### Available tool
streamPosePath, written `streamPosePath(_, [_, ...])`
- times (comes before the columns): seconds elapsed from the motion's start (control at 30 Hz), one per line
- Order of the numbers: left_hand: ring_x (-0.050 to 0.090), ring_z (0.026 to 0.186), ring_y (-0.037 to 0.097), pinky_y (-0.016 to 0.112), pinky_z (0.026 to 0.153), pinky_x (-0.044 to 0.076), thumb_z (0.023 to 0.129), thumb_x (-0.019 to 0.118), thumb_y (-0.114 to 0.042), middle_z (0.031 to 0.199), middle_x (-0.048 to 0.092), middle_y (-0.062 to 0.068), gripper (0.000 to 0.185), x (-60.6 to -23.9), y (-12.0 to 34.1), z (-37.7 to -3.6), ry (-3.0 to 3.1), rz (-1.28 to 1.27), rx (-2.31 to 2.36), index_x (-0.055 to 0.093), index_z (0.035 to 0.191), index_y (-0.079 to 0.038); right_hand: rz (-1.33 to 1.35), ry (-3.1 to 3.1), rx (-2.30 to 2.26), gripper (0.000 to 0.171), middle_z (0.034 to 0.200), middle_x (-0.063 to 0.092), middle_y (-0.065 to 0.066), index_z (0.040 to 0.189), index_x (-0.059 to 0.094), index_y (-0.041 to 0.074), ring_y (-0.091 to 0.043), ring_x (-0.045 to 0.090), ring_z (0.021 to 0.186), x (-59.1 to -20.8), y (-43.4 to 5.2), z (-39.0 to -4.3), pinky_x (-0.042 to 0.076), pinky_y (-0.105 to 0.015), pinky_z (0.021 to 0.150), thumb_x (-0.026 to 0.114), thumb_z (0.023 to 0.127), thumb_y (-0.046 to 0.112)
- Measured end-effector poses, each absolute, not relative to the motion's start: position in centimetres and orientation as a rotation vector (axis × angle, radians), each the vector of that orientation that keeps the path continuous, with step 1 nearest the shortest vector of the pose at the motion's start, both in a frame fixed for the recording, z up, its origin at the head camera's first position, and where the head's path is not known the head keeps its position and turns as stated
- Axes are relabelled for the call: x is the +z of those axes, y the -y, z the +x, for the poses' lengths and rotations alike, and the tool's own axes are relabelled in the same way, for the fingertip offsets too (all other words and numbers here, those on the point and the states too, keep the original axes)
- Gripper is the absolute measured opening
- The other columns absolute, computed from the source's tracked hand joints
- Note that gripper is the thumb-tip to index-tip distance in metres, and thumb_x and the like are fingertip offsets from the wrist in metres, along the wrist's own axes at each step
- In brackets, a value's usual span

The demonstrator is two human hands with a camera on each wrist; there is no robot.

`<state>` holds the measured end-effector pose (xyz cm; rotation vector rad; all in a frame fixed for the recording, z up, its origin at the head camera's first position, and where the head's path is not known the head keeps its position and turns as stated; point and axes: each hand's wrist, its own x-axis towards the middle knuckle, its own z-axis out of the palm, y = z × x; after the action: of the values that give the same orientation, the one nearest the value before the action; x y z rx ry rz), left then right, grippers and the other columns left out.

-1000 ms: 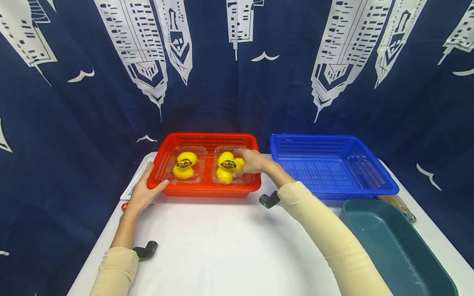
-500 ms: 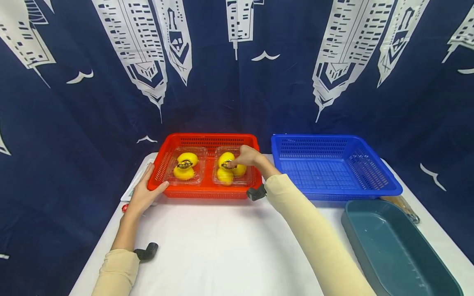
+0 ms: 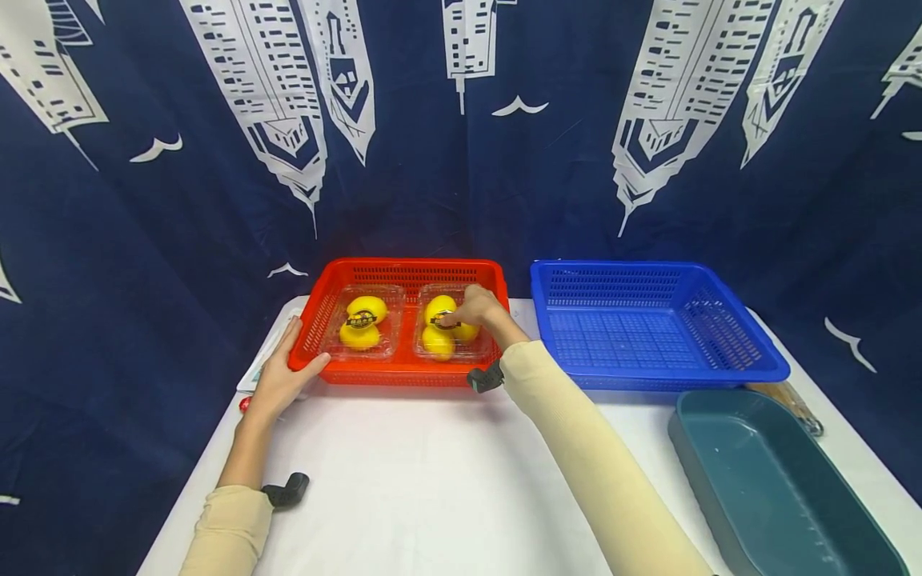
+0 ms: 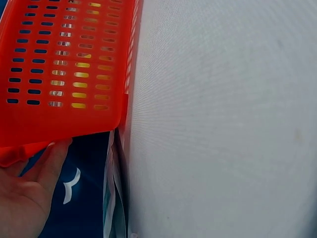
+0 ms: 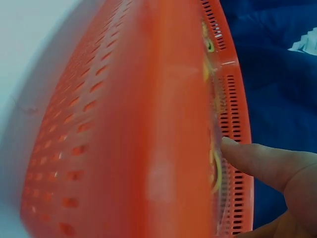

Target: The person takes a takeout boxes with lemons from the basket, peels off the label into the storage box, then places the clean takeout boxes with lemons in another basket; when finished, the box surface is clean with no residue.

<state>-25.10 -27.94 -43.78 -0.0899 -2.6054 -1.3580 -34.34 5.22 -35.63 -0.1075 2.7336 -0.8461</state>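
Observation:
Two clear plastic boxes sit side by side in the red basket (image 3: 392, 370). The left box (image 3: 387, 340) and the right box (image 3: 471, 352) show yellow, lemon-like fruit (image 3: 438, 342) under dark labels. At the basket's left front corner, my left hand (image 3: 277, 384) rests with thumb and fingers spread against the rim. In the left wrist view its fingertips touch the rim's corner. My right hand (image 3: 477, 308) lies over the right box, its straight thumb (image 5: 252, 156) touching the lid near the label. The other fingers of that hand are mostly hidden.
A blue basket (image 3: 663, 374) stands to the right of the red one. In front of it is a dark green tub (image 3: 709, 472). A wooden-looking item (image 3: 781, 394) lies behind the tub. Flat packets (image 3: 254, 372) and a small red object (image 3: 245, 404) lie at the left edge.
My right hand has shifted left across the right box, its thumb coming from the box's front right onto the lid. My left hand and both boxes keep their places.

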Motion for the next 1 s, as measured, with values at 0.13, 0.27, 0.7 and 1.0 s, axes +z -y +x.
streamPosePath(0.13, [0.015, 0.151, 0.036, 0.06, 0.12, 0.018, 0.088, 0.068, -0.035, 0.165, 0.012, 0.009, 0.091, -43.8, 27.9, -25.0, 2.603, -0.086, -1.36, 0.015, 0.156, -0.008, -0.154, -2.752, -0.806, 0.064, 0.129, 0.053, -0.016, 0.126, 0.049, -0.003, -0.031, 0.046, 0.121, -36.1, -5.3, -34.5, 0.044, -0.04, 0.106, 0.077, 0.081, 0.035])
streamPosePath(0.27, [0.015, 0.151, 0.035, 0.059, 0.12, 0.018, 0.088, 0.069, -0.033, 0.165, 0.012, 0.009, 0.09, -43.8, 27.8, -24.9, 2.603, -0.083, -1.355, 0.016, 0.156, -0.008, -0.169, -2.762, -0.799, 0.052, 0.115, 0.055, -0.015, 0.115, 0.052, -0.001, -0.032, 0.045, 0.116, -36.4, -5.3, -34.4, 0.046, -0.04, 0.101, 0.075, 0.083, 0.034])
streamPosePath(0.7, [0.016, 0.151, 0.036, 0.06, 0.12, 0.018, 0.088, 0.069, -0.036, 0.165, 0.012, 0.009, 0.09, -43.8, 27.9, -25.0, 2.595, -0.091, -1.358, 0.016, 0.156, -0.008, -0.113, -2.683, -0.803, 0.06, 0.113, 0.055, -0.013, 0.122, 0.052, -0.004, -0.025, 0.051, 0.101, -37.3, -5.4, -34.9, 0.048, -0.034, 0.094, 0.073, 0.084, 0.037])
streamPosePath(1.0, [0.016, 0.151, 0.037, 0.061, 0.119, 0.02, 0.088, 0.068, -0.039, 0.165, 0.012, 0.008, 0.091, -43.8, 28.0, -25.0, 2.601, -0.09, -1.358, 0.016, 0.156, -0.009, 0.064, -2.525, -0.993, 0.09, 0.157, 0.031, -0.016, 0.15, 0.027, -0.002, -0.031, 0.035, 0.141, -37.4, -4.9, -35.3, 0.03, -0.043, 0.12, 0.075, 0.082, 0.032])
